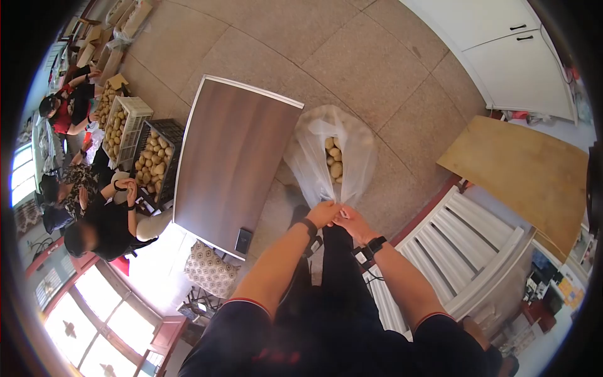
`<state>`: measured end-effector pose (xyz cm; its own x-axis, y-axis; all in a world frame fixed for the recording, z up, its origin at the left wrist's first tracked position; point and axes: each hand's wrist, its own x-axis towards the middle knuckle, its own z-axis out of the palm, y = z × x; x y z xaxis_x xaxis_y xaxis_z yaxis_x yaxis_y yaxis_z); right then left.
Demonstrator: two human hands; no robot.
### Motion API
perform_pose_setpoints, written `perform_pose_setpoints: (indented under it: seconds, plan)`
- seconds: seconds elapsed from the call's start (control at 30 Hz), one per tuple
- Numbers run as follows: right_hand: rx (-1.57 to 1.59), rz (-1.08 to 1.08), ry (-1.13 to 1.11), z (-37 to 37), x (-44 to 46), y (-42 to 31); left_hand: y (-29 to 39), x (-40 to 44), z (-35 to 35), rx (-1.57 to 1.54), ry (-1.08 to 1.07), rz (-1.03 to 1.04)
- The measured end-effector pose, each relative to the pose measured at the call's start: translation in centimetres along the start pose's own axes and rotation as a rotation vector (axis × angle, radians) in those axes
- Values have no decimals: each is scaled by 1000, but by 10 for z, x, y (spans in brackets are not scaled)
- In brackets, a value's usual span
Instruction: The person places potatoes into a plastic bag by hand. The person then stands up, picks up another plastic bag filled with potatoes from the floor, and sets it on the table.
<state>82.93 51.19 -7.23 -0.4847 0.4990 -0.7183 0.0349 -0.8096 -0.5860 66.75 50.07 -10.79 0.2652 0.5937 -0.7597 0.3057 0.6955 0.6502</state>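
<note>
A clear plastic bag [299, 147] stands on the floor in front of me, its sides pulled up. Through its opening I see several potatoes [335, 158] at the bottom. My left hand [323, 214] is closed on the near edge of the bag. Right beside it, my right hand [352, 223] pinches the same gathered edge, and the two hands almost touch. Both wrists carry dark bands with small devices. The fingertips are partly hidden by the hands themselves.
A brown table [235, 157] with a black device [243, 240] stands left of the bag. Beyond it, several people sit beside a black crate [179, 135] and a white crate [139, 108] of potatoes. A white slatted bench [468, 239] and a wooden board [521, 169] are at right.
</note>
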Motion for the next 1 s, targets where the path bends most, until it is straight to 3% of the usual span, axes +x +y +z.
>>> perform_pose_setpoints:
  seconds: [0.07,0.13,0.17,0.23,0.37,0.5,0.63,0.7,0.77,0.8,0.9,1.0]
  plan:
    - [-444,42,18,-16,-10,-6,1,-10,-8,186,-85,27]
    - [-593,102,97,-37,-19,-1,-15,-18,-8,747,-30,189]
    - [-745,163,176,-47,-20,4,-14,-28,-9,749,-28,189]
    - [-615,162,303,-71,-26,29,-2,-53,-12,400,277,-106]
    - [-332,47,537,-64,-54,1,6,-99,-37,273,367,-253]
    - [-397,63,608,-72,-82,-34,20,-121,-36,76,430,-69]
    - [-286,38,598,-69,-116,-61,41,-134,-16,104,517,80]
    - [-353,8,606,-74,-132,-56,48,-151,-9,12,408,66]
    - [-413,-102,612,-79,-140,-47,22,-150,-2,594,502,520]
    - [-325,8,595,-81,-143,-54,29,-159,1,408,477,448]
    - [-348,30,613,-84,-147,-65,64,-195,0,-48,411,156]
    - [-372,20,615,-63,-158,-91,64,-217,-4,-101,433,107]
